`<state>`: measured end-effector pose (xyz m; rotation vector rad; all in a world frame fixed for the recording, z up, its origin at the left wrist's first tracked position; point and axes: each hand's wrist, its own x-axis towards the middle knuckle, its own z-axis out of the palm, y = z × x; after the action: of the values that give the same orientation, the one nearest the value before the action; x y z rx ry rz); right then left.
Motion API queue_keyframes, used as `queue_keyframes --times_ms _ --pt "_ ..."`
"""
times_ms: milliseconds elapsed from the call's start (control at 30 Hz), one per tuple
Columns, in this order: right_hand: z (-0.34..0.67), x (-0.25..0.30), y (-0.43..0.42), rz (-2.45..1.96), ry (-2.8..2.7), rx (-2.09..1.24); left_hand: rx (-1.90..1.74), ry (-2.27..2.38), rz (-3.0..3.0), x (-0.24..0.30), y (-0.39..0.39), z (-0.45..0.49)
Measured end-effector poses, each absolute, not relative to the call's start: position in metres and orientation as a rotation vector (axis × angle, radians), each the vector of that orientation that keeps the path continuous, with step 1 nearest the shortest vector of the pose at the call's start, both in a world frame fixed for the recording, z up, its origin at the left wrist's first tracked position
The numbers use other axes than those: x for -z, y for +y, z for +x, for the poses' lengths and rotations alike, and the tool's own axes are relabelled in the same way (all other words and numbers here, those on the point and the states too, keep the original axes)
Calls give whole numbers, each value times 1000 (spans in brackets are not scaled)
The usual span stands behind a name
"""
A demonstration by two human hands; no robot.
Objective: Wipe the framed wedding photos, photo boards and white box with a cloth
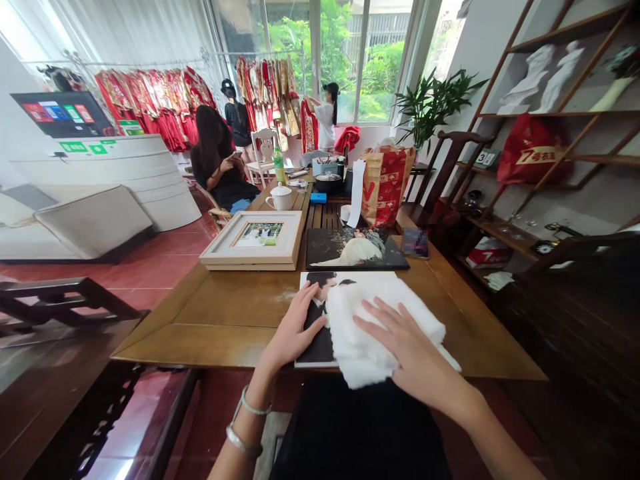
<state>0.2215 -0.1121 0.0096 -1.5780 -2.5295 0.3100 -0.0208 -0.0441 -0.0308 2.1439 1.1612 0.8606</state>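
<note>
In front of me at the table's near edge lies a flat photo panel with a picture of a person in dark clothes. A white fluffy cloth covers much of its right side and hangs a little over the near edge. My right hand rests flat on the cloth, fingers spread. My left hand lies on the panel's left edge, fingers stretched out and thumb apart. Just beyond is a dark photo panel showing a white gown. What lies under the cloth is hidden.
A stack of light wooden picture frames sits on the table at left. Behind are a lidded white mug, a green bottle and a red-and-tan paper bag. A seated person holds a phone at back left.
</note>
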Motion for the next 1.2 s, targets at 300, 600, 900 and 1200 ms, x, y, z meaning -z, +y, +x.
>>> queue_keyframes --times_ms 300,600,900,1200 --pt "277 -9 -88 -1551 -2466 -460 -880 1121 2166 29 -43 -21" --pt "252 0 -52 -1878 -2294 -192 -888 1107 2167 28 -43 -20" --pt "221 -28 -133 -1447 -2657 -503 -909 1069 2169 31 -42 -21" --pt "233 -18 -34 -1817 -2369 -298 -881 1113 2160 30 -42 -21"
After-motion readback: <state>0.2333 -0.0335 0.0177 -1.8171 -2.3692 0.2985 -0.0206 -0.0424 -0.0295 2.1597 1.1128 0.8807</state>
